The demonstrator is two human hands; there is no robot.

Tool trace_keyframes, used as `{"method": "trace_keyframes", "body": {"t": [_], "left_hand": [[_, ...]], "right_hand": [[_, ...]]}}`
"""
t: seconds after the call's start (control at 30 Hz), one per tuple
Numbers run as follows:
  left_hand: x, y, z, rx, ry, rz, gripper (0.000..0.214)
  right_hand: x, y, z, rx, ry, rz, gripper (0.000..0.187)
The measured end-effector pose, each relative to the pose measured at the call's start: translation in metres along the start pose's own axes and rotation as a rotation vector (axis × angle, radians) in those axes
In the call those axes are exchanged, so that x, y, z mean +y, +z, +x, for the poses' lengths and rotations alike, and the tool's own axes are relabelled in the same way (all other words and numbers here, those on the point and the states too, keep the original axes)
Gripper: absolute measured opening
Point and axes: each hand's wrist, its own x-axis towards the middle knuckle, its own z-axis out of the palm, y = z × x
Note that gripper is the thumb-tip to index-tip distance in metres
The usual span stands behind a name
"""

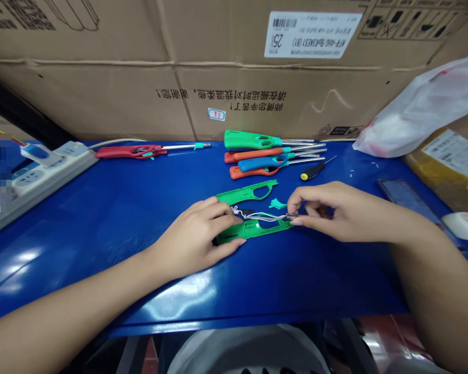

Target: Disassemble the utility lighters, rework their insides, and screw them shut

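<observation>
An open green lighter shell half (257, 227) lies on the blue table (113, 208), with white wires running along its inside. My left hand (200, 234) is closed on the shell's left end, thumb under and fingers over it. My right hand (331, 210) pinches the thin metal tube and wire at the shell's right end. The other green shell half (246, 192) lies just behind, with a small teal trigger piece (277, 203) beside it.
Behind lie several finished long lighters, green, orange and blue (265, 153), a red one (132, 151) to the left and a small black screwdriver (315, 170). A power strip (35, 174) sits far left, a phone (403, 193) and a plastic bag (425, 109) right, cardboard boxes (218, 62) behind.
</observation>
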Motion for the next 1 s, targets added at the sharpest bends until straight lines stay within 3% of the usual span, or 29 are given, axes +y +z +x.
{"method": "trace_keyframes", "body": {"t": [0.1,0.27,0.4,0.77,1.0], "left_hand": [[-0.001,0.0,-0.001,0.004,0.006,0.008,0.024],[-0.002,-0.001,-0.002,0.004,0.004,-0.011,0.026],[-0.004,-0.002,-0.002,-0.002,0.004,0.01,0.028],[-0.005,-0.006,-0.003,-0.015,0.0,0.033,0.028],[-0.006,-0.008,-0.001,-0.033,-0.01,0.033,0.027]], "right_hand": [[0.002,0.001,0.0,0.02,-0.021,0.003,0.017],[0.012,0.002,0.002,-0.117,0.069,-0.112,0.012],[0.017,0.002,0.003,-0.12,0.118,-0.122,0.015],[0.015,0.003,0.005,-0.104,-0.061,-0.126,0.026],[0.011,0.005,0.005,-0.086,-0.038,-0.141,0.019]]}}
